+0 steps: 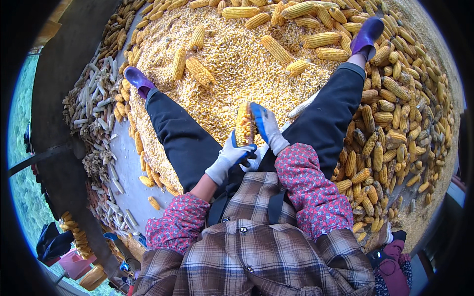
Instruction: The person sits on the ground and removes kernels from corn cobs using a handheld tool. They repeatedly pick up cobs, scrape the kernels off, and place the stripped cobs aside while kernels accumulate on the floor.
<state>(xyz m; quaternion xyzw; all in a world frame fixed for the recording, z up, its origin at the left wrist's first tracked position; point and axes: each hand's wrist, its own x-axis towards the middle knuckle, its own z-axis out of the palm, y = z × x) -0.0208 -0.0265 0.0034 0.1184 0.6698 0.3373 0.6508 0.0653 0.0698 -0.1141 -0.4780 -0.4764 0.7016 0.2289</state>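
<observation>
My left hand (237,153), in a pale knit glove with a blue-coated palm, holds the lower end of an ear of corn (243,124). The ear stands nearly upright between my legs. Its left side carries yellow kernels, while its right side shows a bare reddish-brown strip. My right hand (267,125), gloved the same way, lies along that bare side with its fingers near the upper end. Whether those fingers grip the ear is hidden. Beneath and beyond it spreads a heap of loose corn kernels (237,83).
Whole ears (385,148) pile up beside my right leg. A bare white cob (303,105) lies by my right thigh. Stripped cobs (92,92) are heaped at far left, across a strip of grey floor (127,148). Another person's sleeve (394,255) shows at lower right.
</observation>
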